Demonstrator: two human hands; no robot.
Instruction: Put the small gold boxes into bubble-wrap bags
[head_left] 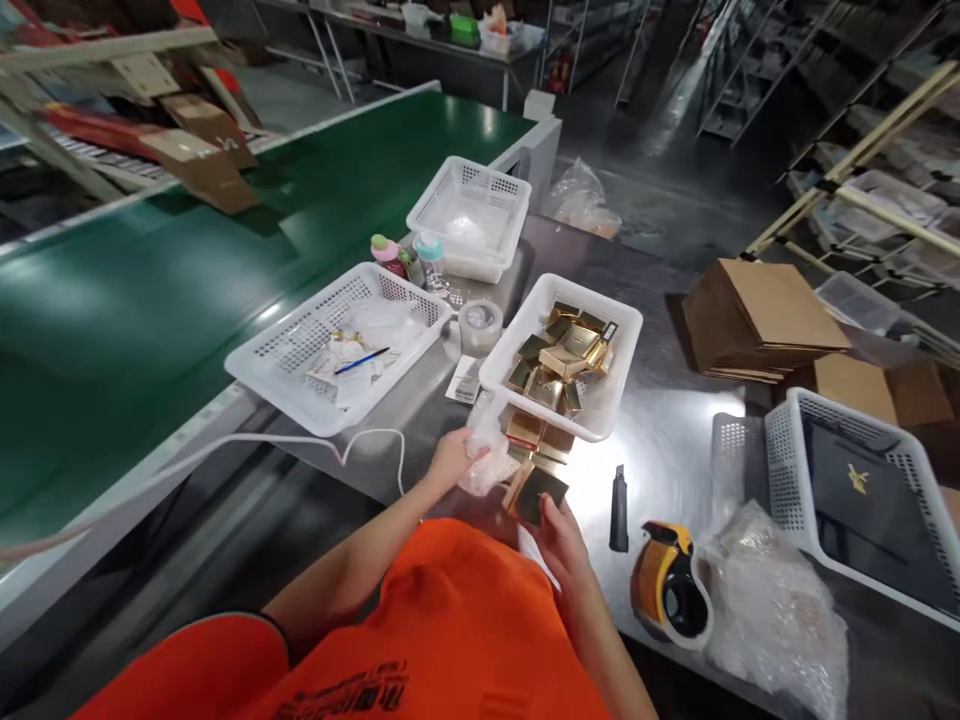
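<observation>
My left hand (453,460) is closed on a crumpled, translucent plastic bag (486,462). In my right hand (564,542) is a small gold box (541,494) with a dark green face, gripped at its near corner between thumb and fingers. The box is beside the bag, just in front of my body. Beyond it, a few more gold boxes (536,432) lie on the metal table, against a white basket (619,380). Inside that basket is a heap of similar gold boxes (577,345). Part of the bag's lower edge is hidden.
A black cutter (619,510), tape dispenser (670,585) and clear plastic wrap (780,620) lie to the right. Left stands a white basket (279,398) holding a blue pen (361,361). Tape rolls (481,325), bottles (430,262), stacked cardboard (772,310) and a green conveyor (337,180) surround the table.
</observation>
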